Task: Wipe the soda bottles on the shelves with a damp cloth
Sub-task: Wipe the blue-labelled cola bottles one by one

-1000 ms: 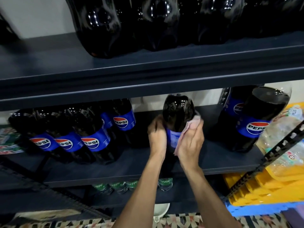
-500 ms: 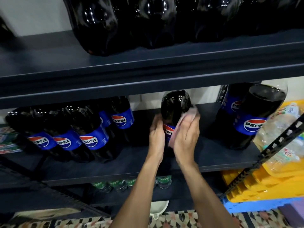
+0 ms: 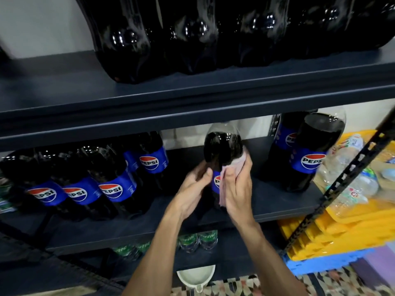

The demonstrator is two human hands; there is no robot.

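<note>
Edge to edge across the frame, a dark grey metal shelf rack (image 3: pixel 64 97). Along the top, on its upper shelf, a row of large plastic bottles (image 3: pixel 192 39) full of dark cola, labels out of sight. At centre left, on the middle shelf, a cluster of blue-labelled cola bottles (image 3: pixel 111 180), dark to the shoulder. At upper right of that shelf, two more blue-labelled bottles (image 3: pixel 310 150), the rear one partly hidden. At the right edge, past the rack's punched black upright, a yellow plastic crate (image 3: pixel 352 223) holding clear water bottles (image 3: pixel 350 184).

In the middle of the frame, at the middle shelf and well apart from both groups, the centre bottle (image 3: pixel 222 146): clear plastic, blue label, dark cola up to the shoulder, base hidden behind the hands. Left hand (image 3: pixel 192 189) wrapped round its left side at label height, fingers curled onto the plastic. Right hand (image 3: pixel 237 189) curved round its right side, pressing a pale pink cloth (image 3: pixel 223 197) to the bottle, one cloth edge hanging over the label.

Lower down, on the bottom shelf, small clear bottles with green labels (image 3: pixel 198 240); beneath them, a white plastic bowl (image 3: pixel 196 276).

Readable: "PEPSI" on red, white and blue roundels, left cluster and right pair alike. Between the hands, only a sliver of the same roundel. Print on the water bottles too small to read.
</note>
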